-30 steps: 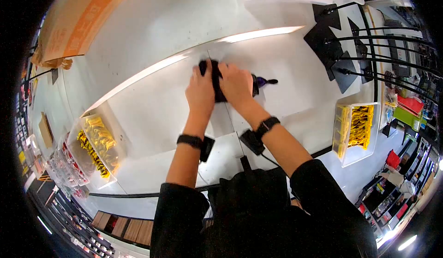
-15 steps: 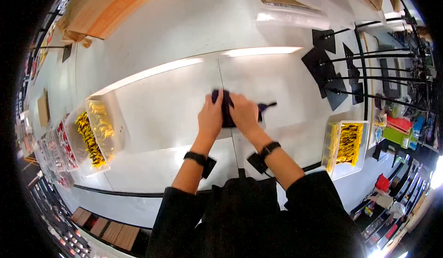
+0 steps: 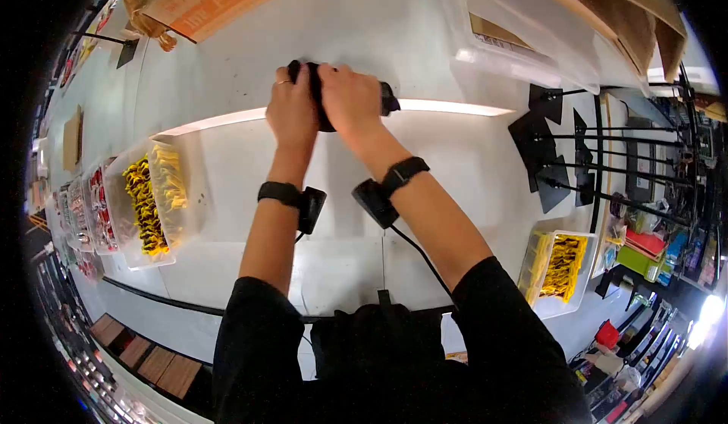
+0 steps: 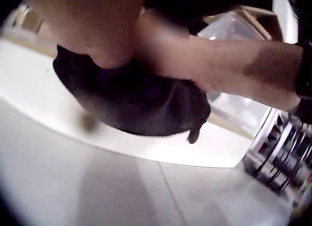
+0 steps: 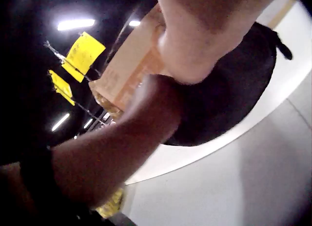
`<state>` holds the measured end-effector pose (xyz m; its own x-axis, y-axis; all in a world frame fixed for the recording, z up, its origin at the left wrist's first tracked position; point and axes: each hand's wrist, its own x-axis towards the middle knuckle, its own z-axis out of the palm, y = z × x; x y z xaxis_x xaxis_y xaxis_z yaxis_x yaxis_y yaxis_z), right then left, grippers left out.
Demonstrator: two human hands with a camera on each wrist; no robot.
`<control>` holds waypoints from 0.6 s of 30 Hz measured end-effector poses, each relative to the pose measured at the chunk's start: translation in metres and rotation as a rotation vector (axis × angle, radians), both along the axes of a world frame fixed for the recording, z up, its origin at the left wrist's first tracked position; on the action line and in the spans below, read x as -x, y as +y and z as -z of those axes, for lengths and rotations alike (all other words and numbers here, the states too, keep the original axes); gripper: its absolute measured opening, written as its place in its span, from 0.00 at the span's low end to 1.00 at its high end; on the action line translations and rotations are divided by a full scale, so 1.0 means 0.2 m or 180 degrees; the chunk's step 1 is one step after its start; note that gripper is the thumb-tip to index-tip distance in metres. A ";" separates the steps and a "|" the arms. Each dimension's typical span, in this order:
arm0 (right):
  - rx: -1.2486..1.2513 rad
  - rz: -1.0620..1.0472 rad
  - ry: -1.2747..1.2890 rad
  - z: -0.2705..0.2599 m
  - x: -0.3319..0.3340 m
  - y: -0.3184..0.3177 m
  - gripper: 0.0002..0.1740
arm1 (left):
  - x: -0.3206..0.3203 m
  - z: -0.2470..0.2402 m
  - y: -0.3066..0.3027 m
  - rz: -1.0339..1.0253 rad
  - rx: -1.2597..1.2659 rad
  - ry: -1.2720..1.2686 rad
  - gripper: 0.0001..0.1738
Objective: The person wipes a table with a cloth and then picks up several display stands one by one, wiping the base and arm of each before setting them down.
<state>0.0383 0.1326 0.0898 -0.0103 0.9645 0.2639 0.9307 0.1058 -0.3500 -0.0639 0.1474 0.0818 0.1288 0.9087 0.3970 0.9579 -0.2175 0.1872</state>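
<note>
A soft, black-purple cloth item (image 3: 325, 123) with a small dangling tab is held up over the white table. My left hand (image 3: 293, 114) grips its left part, with fingers folded over the top edge. Close beside it, my right hand (image 3: 353, 104) grips the cloth, whose end (image 3: 389, 98) sticks out past the knuckles. In the left wrist view, the cloth (image 4: 141, 109) sags in a curve below both hands. The right wrist view shows the dark cloth (image 5: 239, 94) bulging out beneath the hands. Fingertips are mostly hidden by the hands and cloth.
On the left, a clear bin (image 3: 177, 253) holds yellow-and-black packets; another clear bin (image 3: 588, 284) with yellow packets stands at right. Black plates on rods (image 3: 535, 143) jut in from the right. Cardboard boxes (image 3: 235, 3) lie along the far side, beyond a bright strip (image 3: 455, 108).
Both hands have moved the dark cloth away from the body, to the bright strip, and raised it. The tail end that stuck out at right looks shorter now. Both hands keep their hold.
</note>
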 end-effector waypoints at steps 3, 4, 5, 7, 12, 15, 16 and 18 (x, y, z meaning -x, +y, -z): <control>-0.0475 0.0351 0.0241 0.11 -0.21 -0.12 0.06 | -0.20 0.07 -0.01 0.0513 -0.0167 -0.0137 0.14; -0.0430 0.0587 0.0325 0.11 -0.27 -0.15 0.08 | -0.27 0.05 -0.04 0.0623 0.0071 -0.0168 0.14; -0.0375 0.0751 0.0349 0.10 -0.35 -0.19 0.09 | -0.37 0.03 -0.05 0.0771 0.0282 -0.0217 0.15; -0.0186 0.1107 0.0369 0.05 -0.50 -0.28 0.12 | -0.54 0.03 -0.08 0.1199 0.0297 -0.0492 0.13; 0.0012 0.1748 0.1157 -0.01 -0.62 -0.39 0.11 | -0.82 0.04 -0.14 0.1608 0.0426 -0.0678 0.12; -0.0198 0.1283 0.0593 0.06 -0.49 -0.27 0.10 | -0.56 0.02 -0.09 0.1307 0.0696 -0.0855 0.14; 0.0081 0.1131 0.0361 0.05 -0.39 -0.19 0.08 | -0.42 0.01 -0.07 0.1113 0.0864 -0.0764 0.16; 0.0026 0.0696 0.0450 0.08 -0.12 -0.08 0.08 | -0.13 0.03 -0.03 0.0632 0.0657 -0.0455 0.19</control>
